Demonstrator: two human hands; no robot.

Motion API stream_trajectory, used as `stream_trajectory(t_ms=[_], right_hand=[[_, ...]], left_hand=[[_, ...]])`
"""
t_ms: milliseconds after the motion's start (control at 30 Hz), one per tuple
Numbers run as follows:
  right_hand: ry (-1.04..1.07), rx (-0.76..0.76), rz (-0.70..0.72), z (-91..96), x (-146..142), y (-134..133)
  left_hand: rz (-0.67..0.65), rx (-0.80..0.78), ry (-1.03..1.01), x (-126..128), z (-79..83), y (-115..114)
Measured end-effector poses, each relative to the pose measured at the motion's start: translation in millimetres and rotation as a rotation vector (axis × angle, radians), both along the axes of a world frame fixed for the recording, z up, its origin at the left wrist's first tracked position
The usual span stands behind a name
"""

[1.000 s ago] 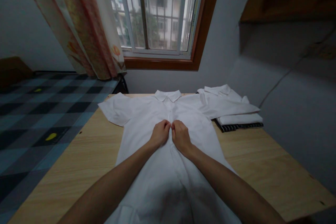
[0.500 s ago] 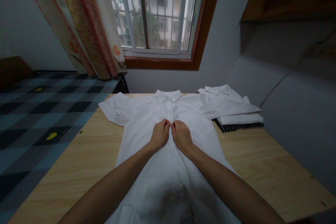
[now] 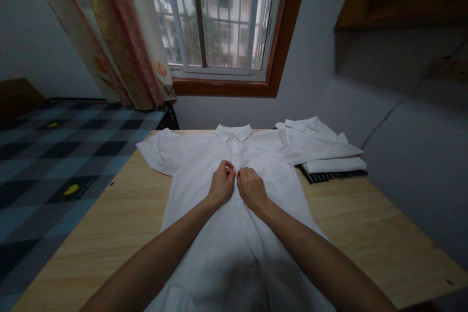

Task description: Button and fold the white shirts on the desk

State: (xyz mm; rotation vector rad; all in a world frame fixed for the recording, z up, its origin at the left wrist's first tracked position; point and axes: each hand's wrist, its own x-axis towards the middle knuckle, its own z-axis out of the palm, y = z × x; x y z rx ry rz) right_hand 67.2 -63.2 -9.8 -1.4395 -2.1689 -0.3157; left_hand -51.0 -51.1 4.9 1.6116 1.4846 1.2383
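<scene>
The white shirt (image 3: pixel 230 239) lies front side up directly beneath the grip, its collar (image 3: pixel 234 133) straight beyond the hands and its body running back between the forearms toward the person. Both hands meet over the placket (image 3: pixel 239 209): the right hand (image 3: pixel 253 189) has its fingers drawn in and seems to pinch the front edge, while the left hand (image 3: pixel 222 184), just beside it, is loosely curled with its fingertips raised; whether these hold cloth or a button cannot be told. Good handling here would likely mean pinching only the edge layers, keeping both front strips level, and letting the fingertips work without dragging the chest out of line; the loose creases nearer the person than the grip could pull the placket crooked. Left of the grip, one sleeve (image 3: pixel 161 151) spreads over the wooden table (image 3: pixel 124 214); to the right, the other overlaps a folded pile (image 3: pixel 334 165) in this view. Farther left is a checked bed cover (image 3: pixel 76 156), and well beyond the collar, a window (image 3: pixel 223 19).
</scene>
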Motion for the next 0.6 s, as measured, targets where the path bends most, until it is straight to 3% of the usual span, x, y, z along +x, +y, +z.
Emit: stream_trajectory(t_ms=[300, 600], right_hand=[[0.038, -0.004, -0.023, -2.1, 0.0, 1.5], [0.042, -0.007, -0.048, -2.0, -0.6, 0.9]], left_hand=[[-0.044, -0.001, -0.097, -2.4, -8.3, 6.8], [-0.091, -0.022, -0.086, -1.0, -5.4, 7.6]])
